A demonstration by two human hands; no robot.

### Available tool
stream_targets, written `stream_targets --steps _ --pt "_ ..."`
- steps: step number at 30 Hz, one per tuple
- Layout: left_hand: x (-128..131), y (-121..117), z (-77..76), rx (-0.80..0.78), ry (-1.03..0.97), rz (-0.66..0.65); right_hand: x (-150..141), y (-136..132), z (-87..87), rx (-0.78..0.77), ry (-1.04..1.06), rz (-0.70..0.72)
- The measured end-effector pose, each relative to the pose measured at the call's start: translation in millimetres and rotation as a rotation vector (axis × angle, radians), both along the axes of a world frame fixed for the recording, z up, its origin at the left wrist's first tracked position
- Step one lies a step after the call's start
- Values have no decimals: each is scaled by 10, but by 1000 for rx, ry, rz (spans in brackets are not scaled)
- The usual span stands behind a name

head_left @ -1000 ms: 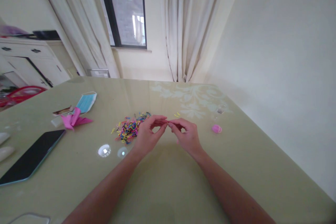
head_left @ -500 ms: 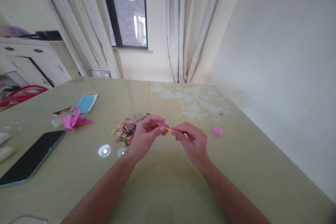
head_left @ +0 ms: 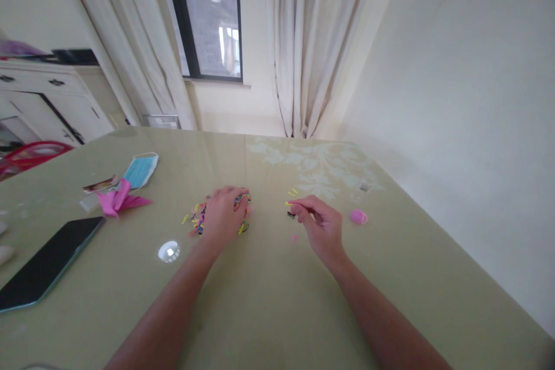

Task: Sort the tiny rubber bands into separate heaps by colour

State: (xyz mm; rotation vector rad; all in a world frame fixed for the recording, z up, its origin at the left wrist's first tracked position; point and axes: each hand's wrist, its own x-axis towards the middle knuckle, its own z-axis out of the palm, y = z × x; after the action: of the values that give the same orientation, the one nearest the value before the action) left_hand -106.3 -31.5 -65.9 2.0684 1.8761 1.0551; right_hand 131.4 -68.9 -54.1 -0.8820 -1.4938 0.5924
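Note:
A pile of small multicoloured rubber bands (head_left: 199, 219) lies on the table left of centre. My left hand (head_left: 223, 211) rests over this pile, its fingers curved with the thumb apart, and covers much of it. Whether its fingertips pinch any band is hidden. To the right, my right hand (head_left: 321, 224) is closed in a pinch on a yellow rubber band (head_left: 288, 203) that pokes out past the fingertips. Just below those fingertips is a black rubber band (head_left: 291, 215). Two yellow bands (head_left: 293, 191) lie beyond, and a pink band (head_left: 294, 238) lies nearer me.
A pink round object (head_left: 359, 217) and a small clear container (head_left: 365, 186) are on the right. Leftward lie a clear dome-shaped piece (head_left: 169, 251), a dark tablet-like device (head_left: 47, 263), a pink folded-paper shape (head_left: 121, 199) and a blue face mask (head_left: 141, 171).
My left hand has let go of the yellow rubber band and moved left onto the pile. My right hand keeps the yellow band and has barely moved.

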Motion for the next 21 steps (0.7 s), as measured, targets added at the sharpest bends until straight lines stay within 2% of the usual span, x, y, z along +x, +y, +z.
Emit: stream_targets --steps 3,5,8,13,17,21 --pt "80 -10 -109 -16 382 -10 102 172 -88 -27 -55 -136" --pt "123 9 -169 -22 489 -9 190 317 -180 -55 -100 -243" --pt "142 61 -206 -37 539 -23 310 525 -346 -96 -210 -348" --pt "118 99 -163 -72 467 -34 380 733 -517 -163 -471 -398" --pt "45 135 -104 -105 251 -26 316 830 -501 -206 -691 -453" --pt "-134 177 -20 -158 81 -32 236 906 -474 -244 -874 -457"
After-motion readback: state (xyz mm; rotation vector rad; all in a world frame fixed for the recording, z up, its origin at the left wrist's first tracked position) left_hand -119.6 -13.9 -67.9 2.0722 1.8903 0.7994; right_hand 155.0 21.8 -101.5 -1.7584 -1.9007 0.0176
